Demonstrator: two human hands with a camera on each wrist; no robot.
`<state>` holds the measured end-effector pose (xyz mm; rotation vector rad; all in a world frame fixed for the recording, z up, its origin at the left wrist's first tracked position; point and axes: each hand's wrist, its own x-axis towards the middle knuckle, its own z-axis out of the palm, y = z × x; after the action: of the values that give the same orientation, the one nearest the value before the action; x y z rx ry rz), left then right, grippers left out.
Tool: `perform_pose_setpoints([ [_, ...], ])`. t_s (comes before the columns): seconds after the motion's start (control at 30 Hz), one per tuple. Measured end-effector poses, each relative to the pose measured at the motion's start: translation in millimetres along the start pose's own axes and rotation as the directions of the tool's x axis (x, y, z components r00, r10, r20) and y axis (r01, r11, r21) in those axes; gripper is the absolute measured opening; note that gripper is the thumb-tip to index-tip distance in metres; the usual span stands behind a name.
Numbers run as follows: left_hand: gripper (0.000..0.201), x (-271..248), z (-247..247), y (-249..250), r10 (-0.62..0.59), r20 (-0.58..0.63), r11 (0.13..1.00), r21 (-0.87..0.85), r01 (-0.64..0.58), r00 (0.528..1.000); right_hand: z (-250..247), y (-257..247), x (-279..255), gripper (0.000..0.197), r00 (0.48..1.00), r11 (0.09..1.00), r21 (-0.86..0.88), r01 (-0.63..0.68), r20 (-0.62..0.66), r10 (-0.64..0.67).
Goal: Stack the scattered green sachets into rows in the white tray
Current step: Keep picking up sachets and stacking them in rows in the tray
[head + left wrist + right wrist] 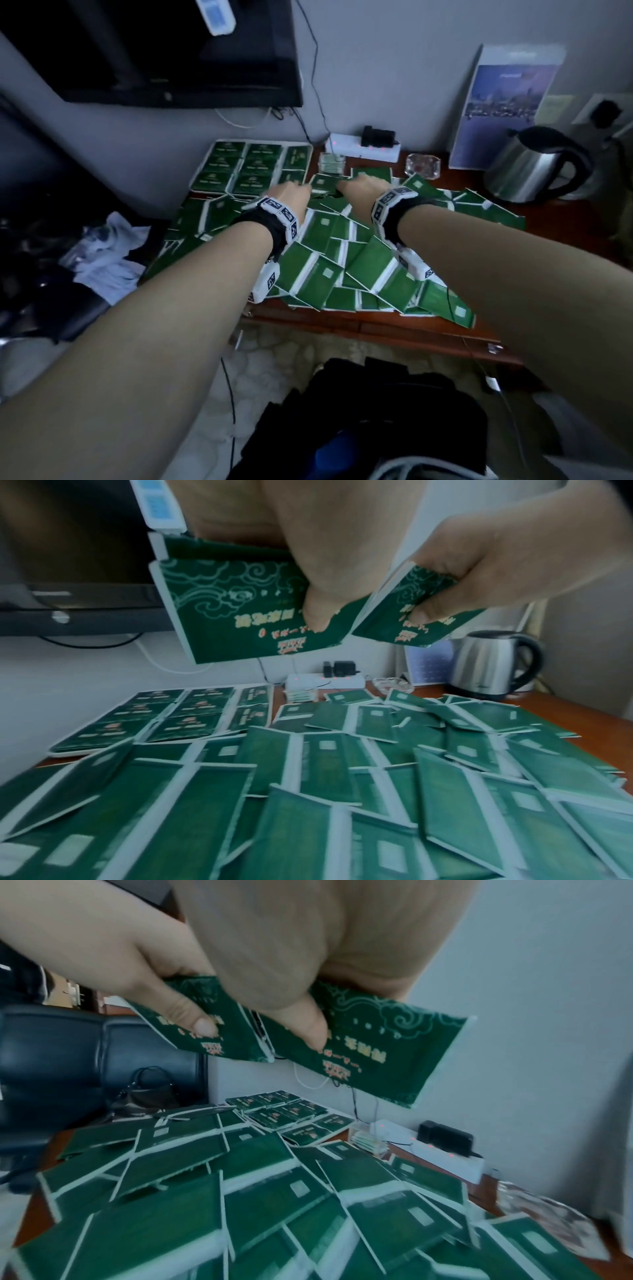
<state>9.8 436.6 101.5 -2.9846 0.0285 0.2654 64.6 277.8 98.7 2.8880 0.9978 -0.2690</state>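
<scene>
Both hands, left hand (pixel 291 197) and right hand (pixel 359 187), meet mid-frame above the scattered sachets (pixel 329 263); white tray (pixel 197 171) sits upper left. Left wrist view: thumb pinches a sachet stack (pixel 232 610). Right wrist view: thumb pinches another stack (pixel 377 1047).

A: Sachets (pixel 236 607), held ones?
B: Dark green, pale cloud scrolls, gold lettering, white edge.
A: Loose sachets (pixel 318 270)?
B: Plain green backs, white strip, small pale patch.
A: Surface (pixel 376 323)? Kettle (pixel 527 171), far right?
B: Red-brown. Silver, black handle.
</scene>
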Motion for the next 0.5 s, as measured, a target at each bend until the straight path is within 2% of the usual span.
perform_pose_setpoints([
  [0.13, 0.046, 29, 12, -69, -0.031, 0.076, 0.999, 0.024, 0.029, 0.997, -4, -26, 73, 0.045, 0.999, 0.999, 0.034, 0.032, -0.026, -0.032],
  [0.23, 0.050, 51, 15, -111, -0.023, 0.103, 1.000, 0.014, 0.022, 0.994, -8, -41, 116, 0.046, 0.999, 0.997, 0.067, 0.033, 0.005, -0.033],
  [0.33, 0.050, 67, 21, -142, -0.013, 0.120, 1.000, 0.006, 0.012, 0.993, -10, -49, 147, 0.045, 0.998, 0.998, 0.054, 0.033, 0.051, -0.036],
  [0.5, 0.045, 98, 36, -180, 0.060, 0.150, 0.998, 0.016, -0.063, 0.987, -2, -55, 186, 0.040, 0.994, 0.998, 0.059, -0.037, 0.100, 0.031],
])
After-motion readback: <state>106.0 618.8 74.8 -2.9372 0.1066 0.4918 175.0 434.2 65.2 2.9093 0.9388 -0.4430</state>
